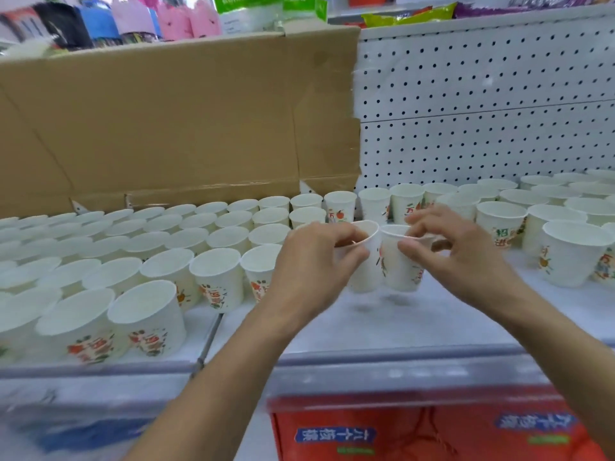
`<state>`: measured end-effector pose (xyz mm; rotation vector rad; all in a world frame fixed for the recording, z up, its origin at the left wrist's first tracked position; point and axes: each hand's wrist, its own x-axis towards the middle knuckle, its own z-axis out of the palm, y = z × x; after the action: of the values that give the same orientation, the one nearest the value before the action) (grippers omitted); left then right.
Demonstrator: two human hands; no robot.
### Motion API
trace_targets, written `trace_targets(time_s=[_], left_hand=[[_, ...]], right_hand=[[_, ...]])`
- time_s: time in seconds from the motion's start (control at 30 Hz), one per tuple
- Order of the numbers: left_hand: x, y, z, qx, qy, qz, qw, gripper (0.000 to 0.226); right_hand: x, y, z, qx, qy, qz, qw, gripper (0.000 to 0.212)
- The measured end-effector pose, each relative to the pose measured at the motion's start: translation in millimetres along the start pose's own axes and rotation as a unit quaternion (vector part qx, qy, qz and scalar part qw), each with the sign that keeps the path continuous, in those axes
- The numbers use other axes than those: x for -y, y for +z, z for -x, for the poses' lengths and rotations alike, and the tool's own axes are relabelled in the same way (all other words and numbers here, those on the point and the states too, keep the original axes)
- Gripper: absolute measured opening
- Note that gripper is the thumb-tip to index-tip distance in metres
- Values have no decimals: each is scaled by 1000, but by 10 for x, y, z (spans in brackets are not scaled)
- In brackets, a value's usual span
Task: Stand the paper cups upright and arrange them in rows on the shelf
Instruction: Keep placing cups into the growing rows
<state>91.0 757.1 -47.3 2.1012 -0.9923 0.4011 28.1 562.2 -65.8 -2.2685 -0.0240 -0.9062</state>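
Two white paper cups with orange prints hang upright just above the white shelf (382, 324), side by side in the middle. My left hand (309, 261) pinches the rim of the left cup (364, 274). My right hand (459, 251) pinches the rim of the right cup (399, 271). Several upright cups stand in tight rows on the left part of the shelf (139, 261). More upright cups stand at the right (572, 254) and along the back (374, 202).
A large cardboard sheet (179, 121) leans behind the left rows. White pegboard (482, 104) backs the right side. A red carton (432, 430) sits below the shelf edge. Bare shelf lies beneath the two held cups.
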Motion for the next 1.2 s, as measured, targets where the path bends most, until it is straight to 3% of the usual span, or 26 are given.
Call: trace_targets(time_s=[0.23,0.3,0.4,0.53,0.63,0.87,1.03,1.13,1.2], left_hand=[[193,-554,690,-12,25,-108,994,18],[251,-631,772,-7,17,-125,992,21],[337,-799,918,-15,31,-140,990,37],[594,-1360,1221,-112,3,-104,988,31],[891,-1862,1496,-154,-51,-145,976,25],[1232,-2242,1610,5,-101,-256,962,28],[1371,-2339,1599,40,-92,-266,959,17],[1394,-2389,1601,46,-85,-273,957,23],[1322,-2363,1587,35,-68,-269,960,42]], right_hand=[[505,421,386,85,-59,32,994,9],[566,526,435,71,-71,81,992,9],[685,604,483,28,-105,151,982,29],[938,658,530,-3,-161,116,980,35],[1207,834,540,-2,-228,95,969,29],[1827,1643,352,79,-329,156,928,26],[1882,1981,300,102,-312,189,926,9],[1915,1994,348,99,-293,177,934,18],[1917,1880,345,73,-274,163,945,29]])
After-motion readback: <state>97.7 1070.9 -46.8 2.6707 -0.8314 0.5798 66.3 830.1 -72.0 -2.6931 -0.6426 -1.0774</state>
